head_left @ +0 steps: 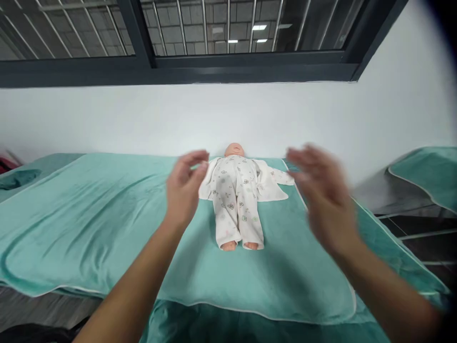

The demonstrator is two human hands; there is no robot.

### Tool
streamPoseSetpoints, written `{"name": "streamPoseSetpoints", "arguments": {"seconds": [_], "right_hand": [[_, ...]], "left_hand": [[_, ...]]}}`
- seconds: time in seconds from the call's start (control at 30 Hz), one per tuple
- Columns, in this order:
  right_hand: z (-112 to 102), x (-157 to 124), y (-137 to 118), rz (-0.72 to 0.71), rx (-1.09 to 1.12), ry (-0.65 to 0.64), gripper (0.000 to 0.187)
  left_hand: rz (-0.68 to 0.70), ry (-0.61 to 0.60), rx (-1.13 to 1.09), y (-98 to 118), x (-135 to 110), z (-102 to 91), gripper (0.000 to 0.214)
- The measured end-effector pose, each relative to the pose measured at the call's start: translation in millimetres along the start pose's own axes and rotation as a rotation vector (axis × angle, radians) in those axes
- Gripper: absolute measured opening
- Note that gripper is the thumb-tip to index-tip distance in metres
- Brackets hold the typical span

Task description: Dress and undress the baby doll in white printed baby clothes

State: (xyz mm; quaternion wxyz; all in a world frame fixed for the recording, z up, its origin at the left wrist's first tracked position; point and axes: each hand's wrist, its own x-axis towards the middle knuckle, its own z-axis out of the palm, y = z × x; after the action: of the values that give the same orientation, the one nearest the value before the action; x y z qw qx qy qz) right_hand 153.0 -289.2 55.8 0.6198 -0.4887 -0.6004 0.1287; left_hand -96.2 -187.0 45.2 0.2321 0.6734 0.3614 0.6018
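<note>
A baby doll (234, 150) lies on its back with its head toward the wall and its bare feet toward me. It wears white printed trousers (225, 209), and a white top (267, 183) is spread out at its sides. One printed sleeve stretches to the right. My left hand (184, 183) is raised just left of the doll, fingers bent with a gap to the thumb, holding nothing. Blurred by motion, my right hand (319, 190) hovers to the right of the sleeve, its fingers extended and nothing in it. Under the doll is a teal blanket (117, 214) with pale edging.
Behind the bed runs a white wall (143, 119), with a dark window frame (232, 69) and metal bars above. At the right, another piece of teal cloth (428, 171) hangs above metal rails (428, 235). Something red (7, 164) shows at the far left.
</note>
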Motion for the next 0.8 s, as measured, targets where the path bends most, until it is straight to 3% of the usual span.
{"name": "streamPoseSetpoints", "arguments": {"seconds": [0.13,0.2,0.27,0.5,0.63,0.8], "right_hand": [[39.7,-27.5,86.7,0.160,-0.345,-0.235,0.046],[53.7,-40.8,125.6,0.141,-0.525,-0.310,0.047],[60.7,-48.5,146.8,0.086,-0.644,-0.355,0.042],[65.0,-38.1,153.6,-0.039,-0.777,-0.421,0.034],[70.4,-28.0,162.3,-0.057,-0.812,-0.458,0.032],[77.1,-18.9,159.2,-0.083,-0.909,-0.476,0.026]], "left_hand": [[-0.160,-0.326,0.488,-81.5,-21.0,17.6,0.030],[-0.143,-0.419,0.634,-113.9,-30.4,23.6,0.033],[-0.067,-0.493,0.706,-129.9,-36.0,27.0,0.035],[0.189,-0.713,0.790,-127.7,-32.1,36.7,0.038],[0.237,-0.662,0.688,-131.7,-26.9,46.1,0.046],[0.144,-0.614,0.579,-135.4,-25.7,49.3,0.049]]}}
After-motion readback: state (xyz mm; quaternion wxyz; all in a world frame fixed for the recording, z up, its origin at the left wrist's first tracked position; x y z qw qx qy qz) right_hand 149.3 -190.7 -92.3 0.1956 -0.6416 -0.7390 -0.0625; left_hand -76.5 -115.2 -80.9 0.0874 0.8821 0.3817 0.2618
